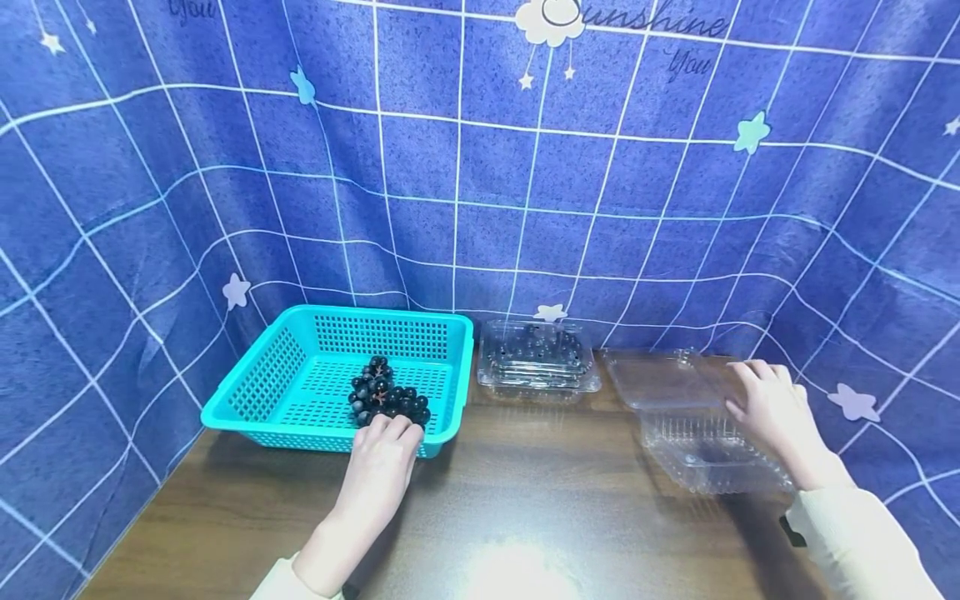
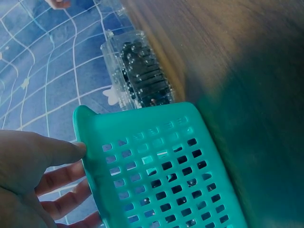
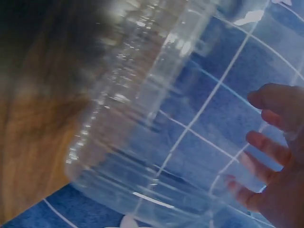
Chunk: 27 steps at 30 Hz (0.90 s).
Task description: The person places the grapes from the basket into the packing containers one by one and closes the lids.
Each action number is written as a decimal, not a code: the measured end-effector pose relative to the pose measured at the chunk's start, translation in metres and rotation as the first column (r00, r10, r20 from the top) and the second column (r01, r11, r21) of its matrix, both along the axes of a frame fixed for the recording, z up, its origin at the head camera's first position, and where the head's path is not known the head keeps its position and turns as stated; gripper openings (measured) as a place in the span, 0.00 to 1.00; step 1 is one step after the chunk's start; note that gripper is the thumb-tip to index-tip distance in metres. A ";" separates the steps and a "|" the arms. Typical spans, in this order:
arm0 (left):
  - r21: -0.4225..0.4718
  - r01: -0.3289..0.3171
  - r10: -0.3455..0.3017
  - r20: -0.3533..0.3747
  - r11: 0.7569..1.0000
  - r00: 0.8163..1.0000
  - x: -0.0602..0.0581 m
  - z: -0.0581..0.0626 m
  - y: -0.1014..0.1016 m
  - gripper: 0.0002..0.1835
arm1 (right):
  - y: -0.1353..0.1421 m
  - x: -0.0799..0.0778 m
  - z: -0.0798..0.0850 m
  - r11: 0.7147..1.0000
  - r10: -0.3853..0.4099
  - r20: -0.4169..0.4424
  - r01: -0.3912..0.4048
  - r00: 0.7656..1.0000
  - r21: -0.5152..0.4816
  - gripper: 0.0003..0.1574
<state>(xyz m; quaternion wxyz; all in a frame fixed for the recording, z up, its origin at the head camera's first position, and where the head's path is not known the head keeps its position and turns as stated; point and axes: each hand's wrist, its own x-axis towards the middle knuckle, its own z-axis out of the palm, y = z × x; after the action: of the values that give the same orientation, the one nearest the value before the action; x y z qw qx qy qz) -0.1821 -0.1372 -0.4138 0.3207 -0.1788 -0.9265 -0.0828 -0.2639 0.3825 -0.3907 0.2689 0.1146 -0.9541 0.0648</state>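
A turquoise slotted plastic basket [image 1: 258, 425] stands on the left, holding a bunch of dark grapes [image 1: 378, 392] in its near right part. My left hand [image 1: 386, 458] reaches over the basket's near rim beside the grapes. In the left wrist view its thumb [image 2: 66, 151] is at the rim and the fingers are spread; the rim hides some fingertips. On the right lies an opened clear plastic clamshell box [image 1: 712, 467], its lid [image 1: 660, 379] folded back. My right hand [image 1: 776, 417] hovers by the box's right side, fingers spread and loosely bent, holding nothing.
Between basket and opened box, a closed clear clamshell [image 1: 536, 362] with dark grapes inside stands at the back of the wooden table [image 1: 525, 475]. A blue gridded cloth [image 1: 495, 167] hangs behind and along both sides.
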 end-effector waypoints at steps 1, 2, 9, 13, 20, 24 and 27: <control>-0.001 -0.002 0.002 0.002 1.000 1.000 0.000 0.000 0.000 0.10 | 0.001 0.001 -0.002 1.000 -0.004 -0.001 0.004 1.000 0.000 0.31; -0.003 -0.004 0.004 0.004 1.000 1.000 0.000 0.000 0.000 0.09 | 0.002 0.002 -0.003 1.000 -0.009 -0.001 0.009 1.000 -0.001 0.31; -0.013 -0.011 0.012 0.009 1.000 1.000 0.000 0.000 0.001 0.09 | 0.007 0.007 -0.015 0.997 -0.070 0.009 0.070 0.998 -0.013 0.32; -0.011 -0.010 0.010 0.005 1.000 1.000 0.000 0.001 0.001 0.09 | 0.011 0.010 -0.024 0.992 -0.117 0.025 0.118 0.993 -0.038 0.33; -0.009 -0.007 0.007 0.000 1.000 1.000 0.001 0.000 0.001 0.09 | 0.018 0.016 -0.041 0.978 -0.187 0.042 0.190 0.981 -0.089 0.33; -0.010 -0.008 0.008 0.005 1.000 1.000 0.001 0.000 0.001 0.09 | 0.022 0.019 -0.049 0.971 -0.212 0.060 0.217 0.975 -0.103 0.33; -0.010 -0.009 0.009 0.009 1.000 1.000 0.001 0.000 0.001 0.09 | 0.024 0.021 -0.053 0.966 -0.227 0.082 0.235 0.970 -0.106 0.33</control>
<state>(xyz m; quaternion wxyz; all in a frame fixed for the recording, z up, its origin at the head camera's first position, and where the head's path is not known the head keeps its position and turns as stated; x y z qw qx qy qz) -0.1806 -0.1363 -0.4135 0.3159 -0.1759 -0.9291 -0.0775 -0.2429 0.4065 -0.4436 0.2476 -0.0155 -0.9644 0.0915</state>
